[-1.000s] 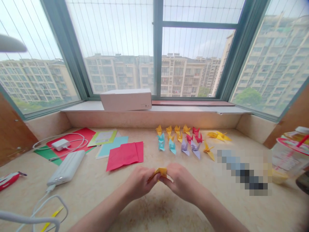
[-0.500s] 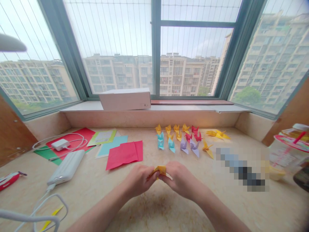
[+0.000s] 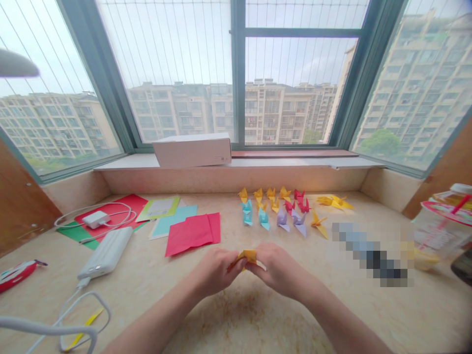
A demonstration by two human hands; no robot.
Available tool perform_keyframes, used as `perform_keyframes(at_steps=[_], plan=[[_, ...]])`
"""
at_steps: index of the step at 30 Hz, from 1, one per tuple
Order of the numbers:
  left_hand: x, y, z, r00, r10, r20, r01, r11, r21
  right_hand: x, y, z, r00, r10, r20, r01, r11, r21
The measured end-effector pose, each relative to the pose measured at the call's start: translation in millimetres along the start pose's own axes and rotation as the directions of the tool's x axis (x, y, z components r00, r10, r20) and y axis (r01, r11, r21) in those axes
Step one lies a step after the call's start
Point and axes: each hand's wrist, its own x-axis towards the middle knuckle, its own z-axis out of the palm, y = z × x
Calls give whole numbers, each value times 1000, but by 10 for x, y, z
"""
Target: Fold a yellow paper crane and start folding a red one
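The left hand (image 3: pixel 216 271) and right hand (image 3: pixel 277 269) stay closed in a narrow pinch on the folded yellow origami paper (image 3: pixel 247 255), held between them above the near counter (image 3: pixel 339 314), much as half a second ago (only the head view has tipped a little, lifting everything in frame); just beyond lie the red paper sheets (image 3: pixel 192 235); to their right stand rows of origami cranes (image 3: pixel 273 209); a white box (image 3: pixel 191 151) sits on the far window ledge (image 3: pixel 295 162).
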Motion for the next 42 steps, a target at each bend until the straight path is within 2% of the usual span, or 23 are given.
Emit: perform_keyframes(at_steps=[8, 19, 24, 29, 36, 42], plan=[[-3, 0, -2, 999, -18, 33, 18, 1000, 7, 8, 30, 30, 1000, -7, -16, 7, 1000, 11], [0, -16, 8, 1000, 9, 20, -9, 999, 47, 17, 45, 37, 998, -34, -53, 36, 998, 43], [13, 0, 31, 995, -71, -71, 77, 993, 92, 30, 108, 106, 994, -20, -108, 20, 1000, 1], [34, 31, 22, 985, -151, -83, 151, 988, -3, 41, 134, 117, 990, -12, -141, 18, 999, 40], [31, 83, -10, 989, -124, -79, 123, 992, -14, 47, 132, 101, 989, 23, -149, -11, 996, 84], [28, 91, -10, 991, -97, -95, 98, 995, 7, 32, 156, 124, 987, 35, -154, -28, 999, 45]])
